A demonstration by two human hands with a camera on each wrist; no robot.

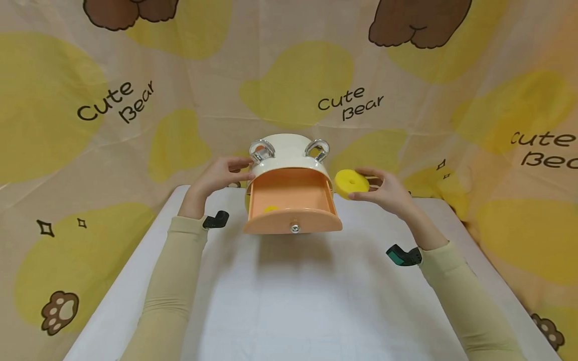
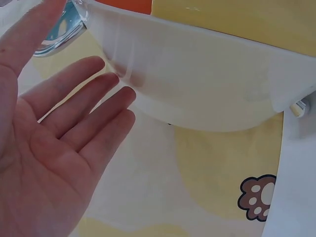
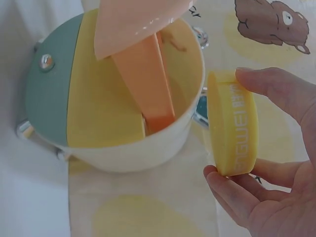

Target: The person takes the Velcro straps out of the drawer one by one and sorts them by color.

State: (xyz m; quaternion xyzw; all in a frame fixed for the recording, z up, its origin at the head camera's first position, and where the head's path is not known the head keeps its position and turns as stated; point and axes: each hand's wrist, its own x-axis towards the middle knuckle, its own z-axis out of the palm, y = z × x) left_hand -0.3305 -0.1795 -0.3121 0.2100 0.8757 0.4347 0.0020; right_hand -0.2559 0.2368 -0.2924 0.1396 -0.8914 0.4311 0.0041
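A small drawer box with a cream rounded shell and two silver ear-like rings stands on the table. Its orange top drawer is pulled out, with a bit of something yellow showing inside. My left hand is at the box's left side, fingers extended; contact is hard to tell. Beside the box's right side, my right hand holds a thick yellow disc between thumb and fingers. Pale lettering runs along the disc's rim in the right wrist view.
A white table lies under the box. Behind it hangs a printed cloth with bears and lettering. Lower yellow and green drawer fronts show in the right wrist view, the green one with a silver knob.
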